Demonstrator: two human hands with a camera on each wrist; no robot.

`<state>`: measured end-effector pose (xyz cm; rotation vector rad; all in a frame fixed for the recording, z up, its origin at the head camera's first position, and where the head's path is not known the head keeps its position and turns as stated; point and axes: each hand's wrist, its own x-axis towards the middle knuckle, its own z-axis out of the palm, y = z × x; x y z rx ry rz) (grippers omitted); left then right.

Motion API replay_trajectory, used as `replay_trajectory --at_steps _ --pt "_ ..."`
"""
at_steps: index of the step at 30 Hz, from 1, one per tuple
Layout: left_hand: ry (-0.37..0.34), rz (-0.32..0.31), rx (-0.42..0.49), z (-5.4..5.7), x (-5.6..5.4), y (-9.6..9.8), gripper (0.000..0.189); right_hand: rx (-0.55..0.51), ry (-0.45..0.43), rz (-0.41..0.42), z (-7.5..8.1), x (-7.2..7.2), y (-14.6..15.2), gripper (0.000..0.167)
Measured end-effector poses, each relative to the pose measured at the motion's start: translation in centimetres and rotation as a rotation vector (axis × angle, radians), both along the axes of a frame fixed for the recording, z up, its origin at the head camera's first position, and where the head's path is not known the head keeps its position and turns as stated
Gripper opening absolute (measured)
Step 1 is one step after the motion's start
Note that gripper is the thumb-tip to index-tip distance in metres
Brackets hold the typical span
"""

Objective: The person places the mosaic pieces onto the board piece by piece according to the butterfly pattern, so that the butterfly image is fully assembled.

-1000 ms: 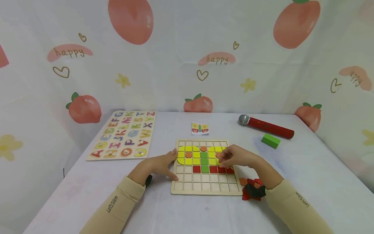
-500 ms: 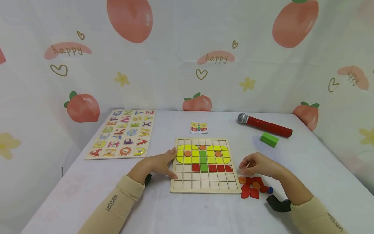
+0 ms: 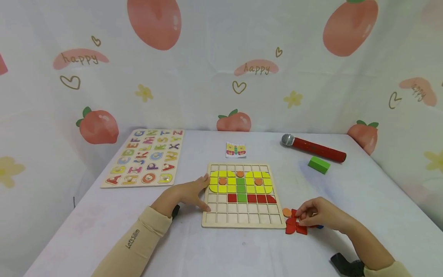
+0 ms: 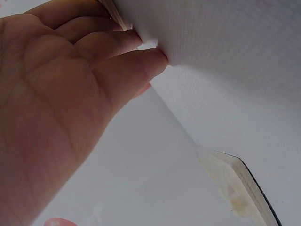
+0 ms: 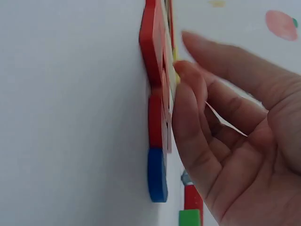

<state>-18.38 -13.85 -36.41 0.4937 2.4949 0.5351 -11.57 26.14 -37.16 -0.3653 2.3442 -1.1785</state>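
Note:
A wooden grid board (image 3: 232,219) lies in front of me, with yellow, green, red and orange pieces set in a butterfly-like pattern. Along its left edge rests my left hand (image 3: 187,194), thumb and fingers spread. My right hand (image 3: 323,215) is over a small pile of red pieces (image 3: 290,226) by the board's lower right corner and partly hides them. In the right wrist view its thumb and fingers are apart, close beside the pile. A blue piece (image 5: 156,175) lies at the pile's end, and an orange disc (image 3: 287,212) sits near the board's edge.
A picture card (image 3: 236,150) lies behind the board. An alphabet puzzle board (image 3: 154,166) is at the left. At the back right are a red microphone (image 3: 315,148) and a green block (image 3: 319,165). A patterned cloth (image 3: 194,92) hangs behind the table.
My right hand has moved off the board's right side, first rightward, then down toward me to the pile. A red piece with a rounded corner shows where it was. The left hand has stayed.

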Motion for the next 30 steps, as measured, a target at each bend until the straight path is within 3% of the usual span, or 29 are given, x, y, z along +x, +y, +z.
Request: replay_trajectory --at_steps 8,19,23,30 --pt "-0.008 0.006 0.008 -0.04 0.15 0.07 0.106 0.001 0.054 0.041 -0.97 1.05 0.89 0.032" --pt "-0.004 0.011 0.005 0.12 0.14 -0.07 0.108 0.077 0.114 0.079 -0.62 1.13 0.08 0.029" --pt "-0.002 0.006 0.004 0.17 0.11 -0.05 0.107 0.095 0.086 0.064 -0.36 1.1 -0.06 0.029" --pt "0.002 0.0 0.004 0.14 0.02 0.09 0.107 0.018 0.0 0.078 -0.08 0.33 0.25 0.021"
